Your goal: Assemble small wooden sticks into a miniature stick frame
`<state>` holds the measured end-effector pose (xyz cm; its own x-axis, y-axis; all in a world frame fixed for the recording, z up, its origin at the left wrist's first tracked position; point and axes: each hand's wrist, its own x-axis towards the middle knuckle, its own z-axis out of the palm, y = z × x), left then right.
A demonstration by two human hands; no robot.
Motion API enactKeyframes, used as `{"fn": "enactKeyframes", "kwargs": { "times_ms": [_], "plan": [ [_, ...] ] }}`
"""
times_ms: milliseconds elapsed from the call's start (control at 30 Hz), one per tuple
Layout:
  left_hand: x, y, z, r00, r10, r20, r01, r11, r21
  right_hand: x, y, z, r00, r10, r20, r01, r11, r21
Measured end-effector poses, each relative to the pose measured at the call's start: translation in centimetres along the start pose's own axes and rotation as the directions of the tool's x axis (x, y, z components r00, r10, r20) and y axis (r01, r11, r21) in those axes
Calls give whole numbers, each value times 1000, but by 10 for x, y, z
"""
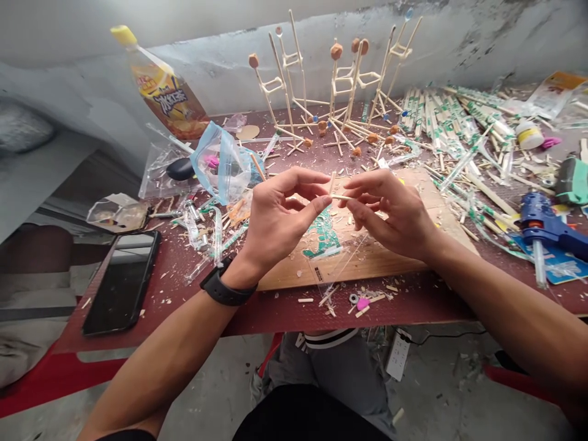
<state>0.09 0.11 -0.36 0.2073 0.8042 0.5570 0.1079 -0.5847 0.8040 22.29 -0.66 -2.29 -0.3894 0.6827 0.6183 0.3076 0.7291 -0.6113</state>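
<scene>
My left hand (285, 214) and my right hand (392, 211) meet above the wooden board (381, 264), both with fingers closed in a pinch. Between their fingertips is a short wooden stick (340, 197) lying crosswise. Another short stick piece (332, 182) stands upright at its left end, by my left fingertips; whether the two are joined I cannot tell. Beneath the hands, a clear triangular ruler (337, 269) and a torn green-printed wrapper (324, 236) lie on the board among wood chips.
Stick frames with brown lumps (336, 51) stand behind the board. Wrapped chopsticks (432, 116) are piled at back right, a blue glue gun (546, 223) at right. A phone (122, 282), blue-edged plastic bag (220, 162) and bottled drink (165, 92) are on the left.
</scene>
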Motion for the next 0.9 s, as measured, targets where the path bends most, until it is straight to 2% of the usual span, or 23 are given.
{"fn": "enactKeyframes", "kwargs": {
  "times_ms": [167, 367, 500, 667, 900],
  "plan": [
    [1, 1, -5, 977, 204, 55, -211, 951, 225, 2, -3, -2, 1000, -5, -25, 3, 998, -59],
    [4, -4, -11, 942, 287, 174, -328, 898, 293, 5, -5, -6, 995, -96, 10, 96, 986, -133],
    [5, -7, -12, 912, 357, 202, -406, 853, 328, 6, -5, -9, 990, -136, 35, 140, 976, -169],
    [7, -7, -10, 886, 423, 192, -464, 814, 349, 6, -7, -9, 989, -144, 35, 147, 977, -156],
    [5, -5, -9, 878, 426, 217, -478, 791, 382, 10, -8, -10, 987, -155, 46, 161, 970, -182]
  ]
}}
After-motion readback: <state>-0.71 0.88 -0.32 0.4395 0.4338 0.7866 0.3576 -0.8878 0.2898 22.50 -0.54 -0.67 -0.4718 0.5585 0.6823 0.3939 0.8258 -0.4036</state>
